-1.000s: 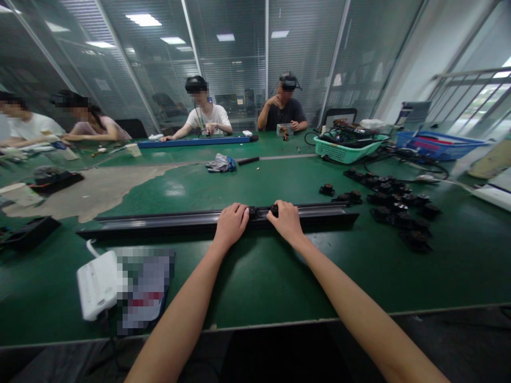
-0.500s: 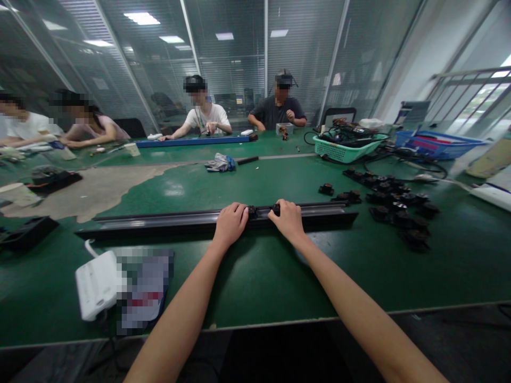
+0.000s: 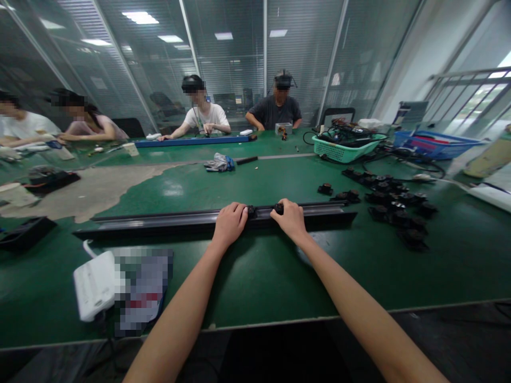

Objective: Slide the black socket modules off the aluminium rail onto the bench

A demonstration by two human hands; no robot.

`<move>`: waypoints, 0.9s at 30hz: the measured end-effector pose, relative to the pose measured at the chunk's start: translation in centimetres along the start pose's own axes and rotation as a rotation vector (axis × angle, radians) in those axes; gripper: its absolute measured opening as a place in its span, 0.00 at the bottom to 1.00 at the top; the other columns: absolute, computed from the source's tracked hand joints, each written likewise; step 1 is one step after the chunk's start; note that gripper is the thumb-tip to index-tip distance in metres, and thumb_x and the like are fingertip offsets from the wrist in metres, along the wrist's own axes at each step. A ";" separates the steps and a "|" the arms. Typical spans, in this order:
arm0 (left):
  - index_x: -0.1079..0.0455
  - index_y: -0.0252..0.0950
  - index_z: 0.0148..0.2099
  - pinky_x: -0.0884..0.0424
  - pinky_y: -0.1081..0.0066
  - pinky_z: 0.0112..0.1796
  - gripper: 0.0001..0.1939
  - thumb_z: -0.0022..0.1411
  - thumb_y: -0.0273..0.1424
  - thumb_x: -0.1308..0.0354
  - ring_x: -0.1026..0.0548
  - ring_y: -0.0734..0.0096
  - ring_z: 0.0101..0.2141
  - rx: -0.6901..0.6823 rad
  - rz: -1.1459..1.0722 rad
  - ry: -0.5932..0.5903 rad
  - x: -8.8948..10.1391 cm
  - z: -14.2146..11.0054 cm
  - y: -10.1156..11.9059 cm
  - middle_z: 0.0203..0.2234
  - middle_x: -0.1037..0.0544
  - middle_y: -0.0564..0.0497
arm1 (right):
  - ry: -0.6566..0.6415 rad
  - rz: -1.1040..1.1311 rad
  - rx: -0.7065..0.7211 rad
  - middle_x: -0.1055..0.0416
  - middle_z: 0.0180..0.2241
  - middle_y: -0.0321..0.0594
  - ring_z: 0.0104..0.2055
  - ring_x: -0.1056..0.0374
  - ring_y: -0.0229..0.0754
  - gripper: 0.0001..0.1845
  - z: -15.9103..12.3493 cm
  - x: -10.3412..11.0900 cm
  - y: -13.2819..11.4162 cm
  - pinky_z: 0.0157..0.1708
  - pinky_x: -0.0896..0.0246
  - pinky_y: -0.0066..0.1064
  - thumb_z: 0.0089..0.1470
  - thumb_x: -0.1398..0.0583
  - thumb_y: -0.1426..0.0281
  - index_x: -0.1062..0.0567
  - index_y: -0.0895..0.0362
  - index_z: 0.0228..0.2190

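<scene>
- A person's left hand point(image 3: 230, 222) curls over a long black rail point(image 3: 147, 226), thumb beside a small black block point(image 3: 251, 211); whether the fingers clamp it cannot be told.
- The right hand point(image 3: 291, 219), a short gap away, pinches a 2nd block point(image 3: 278, 209) at the rail, thumb and finger closed on it.
- The rail lies crosswise on a green table point(image 3: 263, 287), in front of the person.
- Dark parts point(image 3: 393, 197) lie in a cluster at right, near a green basket point(image 3: 339, 151).
- Across the table, a co-worker in white point(image 3: 207, 117) sits at a blue bar point(image 3: 191, 142).
</scene>
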State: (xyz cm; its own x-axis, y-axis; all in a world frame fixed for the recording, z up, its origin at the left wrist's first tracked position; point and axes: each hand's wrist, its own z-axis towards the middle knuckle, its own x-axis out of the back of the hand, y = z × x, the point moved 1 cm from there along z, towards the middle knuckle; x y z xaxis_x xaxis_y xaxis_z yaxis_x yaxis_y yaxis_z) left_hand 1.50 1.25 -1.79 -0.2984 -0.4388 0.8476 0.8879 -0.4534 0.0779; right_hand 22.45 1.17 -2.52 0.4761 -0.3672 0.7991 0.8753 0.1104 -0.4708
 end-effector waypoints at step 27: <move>0.28 0.38 0.47 0.31 0.62 0.46 0.18 0.75 0.36 0.60 0.26 0.61 0.44 -0.006 -0.013 -0.002 0.2 0.0 0.0 0.42 0.23 0.45 | 0.006 0.038 0.209 0.25 0.41 0.47 0.45 0.34 0.50 0.15 0.6 0.0 2.6 0.46 0.46 0.38 0.59 0.42 0.60 0.26 0.58 0.41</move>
State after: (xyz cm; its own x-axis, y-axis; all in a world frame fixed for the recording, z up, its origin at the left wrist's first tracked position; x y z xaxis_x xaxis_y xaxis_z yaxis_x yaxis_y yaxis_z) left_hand 1.45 1.17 -1.61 -0.3093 -0.4312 0.8475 0.8818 -0.4637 0.0859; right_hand 24.75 1.97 -3.53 0.5094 -0.3648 0.7794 0.8554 0.3132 -0.4125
